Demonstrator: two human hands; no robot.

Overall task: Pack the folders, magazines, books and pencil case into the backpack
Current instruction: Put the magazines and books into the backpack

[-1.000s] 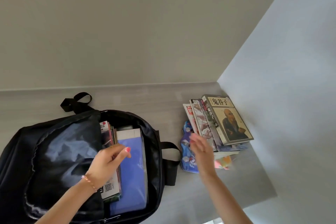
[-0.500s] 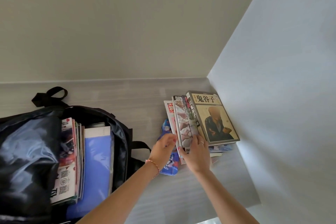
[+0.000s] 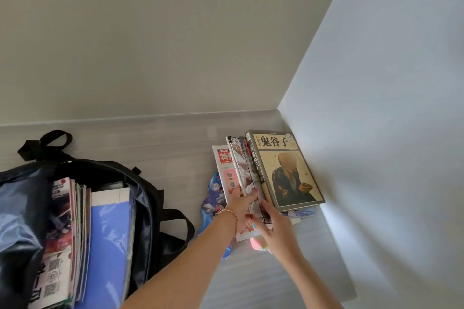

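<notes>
An open black backpack (image 3: 148, 193) lies at the left, holding several magazines (image 3: 62, 221) and a blue folder (image 3: 108, 238). At the right corner a fanned stack rests on the table: a grey-covered book (image 3: 283, 170) on top, thinner magazines (image 3: 241, 165) beside it, and a blue patterned pencil case (image 3: 213, 195) underneath. My left hand (image 3: 241, 204) grips the near edge of a magazine in the stack. My right hand (image 3: 276, 231) presses against the stack's lower edge, fingers on the same magazines.
The grey table (image 3: 163, 140) meets a beige wall behind and a white wall (image 3: 376, 133) at the right, hemming the stack into the corner. A backpack strap loop (image 3: 50, 143) lies behind the bag. A pink item (image 3: 258, 243) peeks from under the stack.
My left hand left the backpack and crossed to the stack. Both hands have closed on the magazines' near edge. The view shifted right.
</notes>
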